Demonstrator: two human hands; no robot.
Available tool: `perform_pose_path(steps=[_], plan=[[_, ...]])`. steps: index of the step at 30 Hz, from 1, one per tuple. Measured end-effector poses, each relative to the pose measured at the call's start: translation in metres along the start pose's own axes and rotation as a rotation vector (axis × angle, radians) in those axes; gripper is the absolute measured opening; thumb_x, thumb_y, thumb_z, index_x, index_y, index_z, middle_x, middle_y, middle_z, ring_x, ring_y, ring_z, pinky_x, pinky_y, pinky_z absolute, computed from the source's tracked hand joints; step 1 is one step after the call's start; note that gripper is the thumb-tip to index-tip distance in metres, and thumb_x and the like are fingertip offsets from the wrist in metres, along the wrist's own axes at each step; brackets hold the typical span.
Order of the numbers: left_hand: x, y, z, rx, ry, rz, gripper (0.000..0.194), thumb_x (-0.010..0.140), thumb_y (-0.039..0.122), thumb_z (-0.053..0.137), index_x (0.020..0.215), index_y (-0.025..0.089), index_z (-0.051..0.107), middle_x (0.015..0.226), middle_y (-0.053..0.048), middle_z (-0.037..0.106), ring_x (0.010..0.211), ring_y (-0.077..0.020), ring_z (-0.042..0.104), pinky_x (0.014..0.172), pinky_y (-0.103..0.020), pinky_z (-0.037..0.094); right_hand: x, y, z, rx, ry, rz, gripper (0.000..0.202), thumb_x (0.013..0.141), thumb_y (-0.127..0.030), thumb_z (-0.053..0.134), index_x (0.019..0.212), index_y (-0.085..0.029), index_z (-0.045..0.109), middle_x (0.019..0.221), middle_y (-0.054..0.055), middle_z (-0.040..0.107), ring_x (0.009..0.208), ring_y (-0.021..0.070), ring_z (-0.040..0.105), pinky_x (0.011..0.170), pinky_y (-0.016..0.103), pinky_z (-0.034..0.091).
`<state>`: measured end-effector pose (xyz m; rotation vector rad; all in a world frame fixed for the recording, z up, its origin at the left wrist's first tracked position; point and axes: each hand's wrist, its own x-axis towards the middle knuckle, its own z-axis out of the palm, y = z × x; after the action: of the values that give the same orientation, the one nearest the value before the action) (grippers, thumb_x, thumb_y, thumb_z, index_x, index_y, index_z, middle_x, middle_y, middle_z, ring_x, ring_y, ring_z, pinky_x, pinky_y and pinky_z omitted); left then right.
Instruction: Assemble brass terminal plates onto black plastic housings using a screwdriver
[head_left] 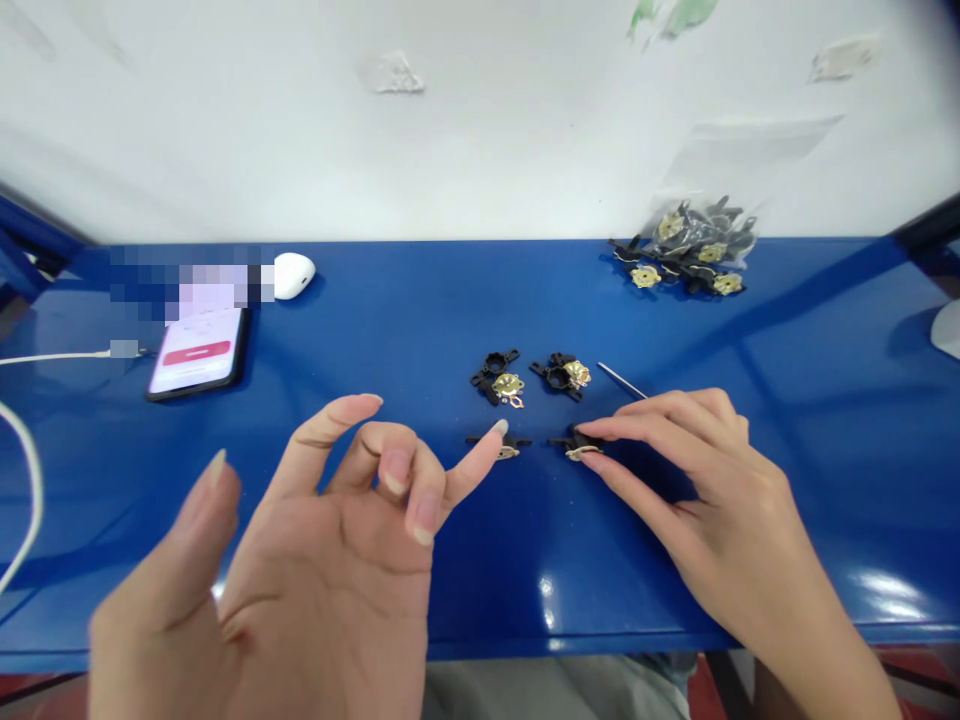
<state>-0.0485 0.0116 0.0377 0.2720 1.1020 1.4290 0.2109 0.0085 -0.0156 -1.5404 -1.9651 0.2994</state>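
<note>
My left hand (337, 560) is raised palm up with its fingers apart and nothing in it. Its little fingertip overlaps a small black part with a metal disc (508, 452), and whether they touch I cannot tell. Thumb and fingers of my right hand (705, 500) pinch a similar black part with a pale disc (581, 452) at the blue table top. Just behind lie two small groups of black and gold parts, one on the left (495, 364) and one on the right (556, 377). A thin metal rod (621, 380) lies behind my right hand, partly hidden by it.
On the blue table (405, 320), a phone (196, 352) and a white rounded object (292, 275) lie at the left, near a white cable (34, 480). A clear bag (705, 235) of black and gold parts rests at the back right, against the white wall (487, 150).
</note>
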Motion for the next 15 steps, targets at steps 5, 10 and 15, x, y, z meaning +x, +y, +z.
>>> perform_pose_path(steps=[5, 10, 15], plan=[[-0.001, -0.001, 0.007, -0.010, 0.000, 0.002, 0.042, 0.104, 0.063, 0.083, 0.118, 0.025, 0.093, 0.090, -0.007, 0.077, 0.077, -0.0247, 0.080, 0.081, -0.051, 0.085, 0.000, 0.000, 0.000, 0.003, 0.000, 0.005, 0.019, 0.117, -0.030, 0.077, 0.135, -0.036, 0.077, 0.121, 0.002, 0.078, 0.118, 0.0293, 0.064, 0.106, 0.053, 0.050], [0.001, -0.011, 0.021, 0.354, 0.004, 0.089, 0.024, 0.086, 0.034, 0.107, 0.093, 0.030, 0.085, 0.077, 0.004, 0.065, 0.055, -0.0112, 0.058, 0.060, -0.027, 0.073, -0.001, -0.001, 0.000, 0.014, 0.001, 0.007, 0.018, 0.117, -0.031, 0.077, 0.134, -0.036, 0.078, 0.120, 0.002, 0.078, 0.117, 0.0290, 0.065, 0.105, 0.052, 0.051], [0.002, -0.023, 0.009, 0.622, -0.056, 0.230, 0.044, 0.108, 0.047, 0.089, 0.071, 0.024, 0.083, 0.067, 0.000, 0.060, 0.055, -0.0095, 0.045, 0.044, -0.020, 0.036, 0.001, -0.002, 0.001, 0.012, -0.016, 0.011, 0.016, 0.117, -0.031, 0.078, 0.132, -0.037, 0.077, 0.122, 0.001, 0.077, 0.118, 0.0288, 0.064, 0.105, 0.052, 0.050]])
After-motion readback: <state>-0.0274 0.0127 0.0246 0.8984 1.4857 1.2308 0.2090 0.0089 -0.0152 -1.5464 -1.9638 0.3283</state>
